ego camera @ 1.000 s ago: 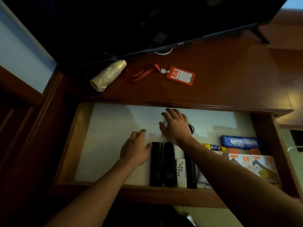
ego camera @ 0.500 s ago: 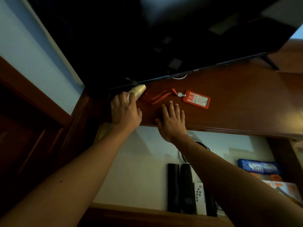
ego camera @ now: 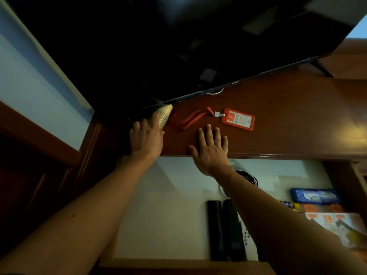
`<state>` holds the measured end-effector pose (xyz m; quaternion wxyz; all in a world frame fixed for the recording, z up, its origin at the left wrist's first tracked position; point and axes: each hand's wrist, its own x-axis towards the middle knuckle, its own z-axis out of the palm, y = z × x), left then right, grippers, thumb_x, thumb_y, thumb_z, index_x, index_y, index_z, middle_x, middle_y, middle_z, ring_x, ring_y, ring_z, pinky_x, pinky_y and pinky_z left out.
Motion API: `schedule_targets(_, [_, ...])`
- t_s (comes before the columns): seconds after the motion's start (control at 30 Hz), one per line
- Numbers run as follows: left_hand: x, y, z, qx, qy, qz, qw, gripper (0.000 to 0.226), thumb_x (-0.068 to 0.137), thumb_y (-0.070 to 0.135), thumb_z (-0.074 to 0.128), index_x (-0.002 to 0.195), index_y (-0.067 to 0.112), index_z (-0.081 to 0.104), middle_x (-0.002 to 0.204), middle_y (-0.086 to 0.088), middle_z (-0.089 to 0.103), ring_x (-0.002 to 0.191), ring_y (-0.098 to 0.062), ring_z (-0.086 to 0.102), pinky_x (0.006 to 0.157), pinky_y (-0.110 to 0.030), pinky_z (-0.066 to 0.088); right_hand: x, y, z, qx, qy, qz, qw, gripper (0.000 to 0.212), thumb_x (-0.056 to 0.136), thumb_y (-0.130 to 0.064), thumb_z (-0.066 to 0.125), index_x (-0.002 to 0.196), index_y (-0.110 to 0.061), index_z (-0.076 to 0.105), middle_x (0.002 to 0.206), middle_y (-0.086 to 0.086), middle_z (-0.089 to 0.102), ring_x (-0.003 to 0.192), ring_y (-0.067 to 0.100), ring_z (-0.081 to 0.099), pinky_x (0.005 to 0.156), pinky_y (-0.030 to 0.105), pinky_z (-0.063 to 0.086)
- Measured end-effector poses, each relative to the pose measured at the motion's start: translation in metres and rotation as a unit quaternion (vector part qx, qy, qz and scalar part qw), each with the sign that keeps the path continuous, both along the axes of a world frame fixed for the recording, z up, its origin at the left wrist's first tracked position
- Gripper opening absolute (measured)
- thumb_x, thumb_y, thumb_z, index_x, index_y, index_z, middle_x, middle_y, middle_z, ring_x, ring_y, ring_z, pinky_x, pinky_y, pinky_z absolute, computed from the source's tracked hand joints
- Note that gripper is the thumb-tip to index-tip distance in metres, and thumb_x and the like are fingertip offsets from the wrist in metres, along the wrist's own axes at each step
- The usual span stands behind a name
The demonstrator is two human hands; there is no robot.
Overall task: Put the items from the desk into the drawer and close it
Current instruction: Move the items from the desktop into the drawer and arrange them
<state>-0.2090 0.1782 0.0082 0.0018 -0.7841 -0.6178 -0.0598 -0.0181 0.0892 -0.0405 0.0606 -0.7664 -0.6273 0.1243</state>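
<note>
A stack of paper cups [ego camera: 164, 116] lies on its side at the back left of the wooden desk [ego camera: 288, 116]; my left hand [ego camera: 146, 138] is closed around its wide end. An orange ID card holder [ego camera: 238, 119] with a red lanyard [ego camera: 190, 120] lies to the right of the cups. My right hand [ego camera: 211, 150] hovers flat over the desk's front edge with fingers spread, just short of the lanyard, holding nothing. Below, the drawer [ego camera: 170, 195] stands open with a white bottom.
A large dark TV [ego camera: 198, 46] overhangs the back of the desk. In the drawer lie black remotes [ego camera: 225, 229], a coiled cable [ego camera: 252, 178], a blue packet [ego camera: 315, 196] and orange boxes [ego camera: 337, 223] at the right. The drawer's left half is bare white.
Both hands rose out of the drawer to the desk top. My left hand took hold of the paper cups; my right hand moved towards the lanyard. The view tilted upward.
</note>
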Motion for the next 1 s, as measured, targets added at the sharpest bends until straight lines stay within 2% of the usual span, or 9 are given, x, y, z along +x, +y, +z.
schedule_targets(0.17, [0.001, -0.026, -0.002, -0.008, -0.022, 0.022, 0.999, 0.071, 0.098, 0.042, 0.050, 0.155, 0.014, 0.019, 0.133, -0.024, 0.051, 0.115, -0.040, 0.048, 0.089, -0.047, 0.041, -0.001, 0.000, 0.001, -0.010, -0.005, 0.004, 1.000, 0.078, 0.097, -0.066, 0.010, 0.160, -0.022, 0.001, 0.166, 0.008, -0.013, 0.151, 0.032, -0.019, 0.119, 0.056, -0.011])
schedule_targets(0.37, [0.004, -0.094, -0.014, 0.001, -0.071, 0.061, 0.996, 0.065, 0.097, 0.043, 0.046, 0.153, 0.014, 0.027, 0.129, -0.021, 0.052, 0.109, -0.036, 0.049, 0.082, -0.044, 0.043, 0.001, 0.000, 0.001, -0.012, -0.005, 0.013, 1.000, 0.078, 0.097, -0.066, 0.009, 0.159, -0.019, 0.002, 0.166, 0.010, -0.012, 0.151, 0.035, -0.017, 0.119, 0.057, -0.009])
schedule_targets(0.53, [0.006, -0.163, -0.034, 0.012, -0.111, 0.070, 0.991, 0.063, 0.098, 0.044, 0.045, 0.151, 0.013, 0.031, 0.131, -0.018, 0.052, 0.109, -0.032, 0.049, 0.084, -0.040, 0.043, 0.001, 0.000, 0.002, -0.028, -0.003, 0.020, 0.999, 0.079, 0.097, -0.065, 0.010, 0.159, -0.018, -0.002, 0.166, 0.011, -0.016, 0.150, 0.035, -0.020, 0.118, 0.057, -0.011])
schedule_targets(0.8, [0.023, -0.231, -0.077, -0.108, -0.153, 0.104, 0.977, 0.062, 0.096, 0.044, 0.051, 0.149, 0.021, 0.027, 0.131, -0.011, 0.052, 0.110, -0.027, 0.048, 0.081, -0.036, 0.049, 0.004, -0.001, 0.001, -0.031, -0.002, 0.031, 0.999, 0.079, 0.098, -0.065, 0.010, 0.159, -0.017, -0.003, 0.165, 0.012, -0.016, 0.150, 0.037, -0.020, 0.117, 0.057, -0.012])
schedule_targets(1.0, [0.033, -0.246, -0.100, -0.220, -0.160, 0.121, 0.955, 0.064, 0.098, 0.045, 0.047, 0.151, 0.024, 0.018, 0.137, -0.013, 0.047, 0.118, -0.030, 0.046, 0.088, -0.040, 0.046, 0.005, 0.000, 0.001, -0.027, -0.003, 0.036, 0.999, 0.080, 0.098, -0.065, 0.010, 0.159, -0.017, -0.002, 0.165, 0.013, -0.015, 0.150, 0.037, -0.019, 0.118, 0.058, -0.011])
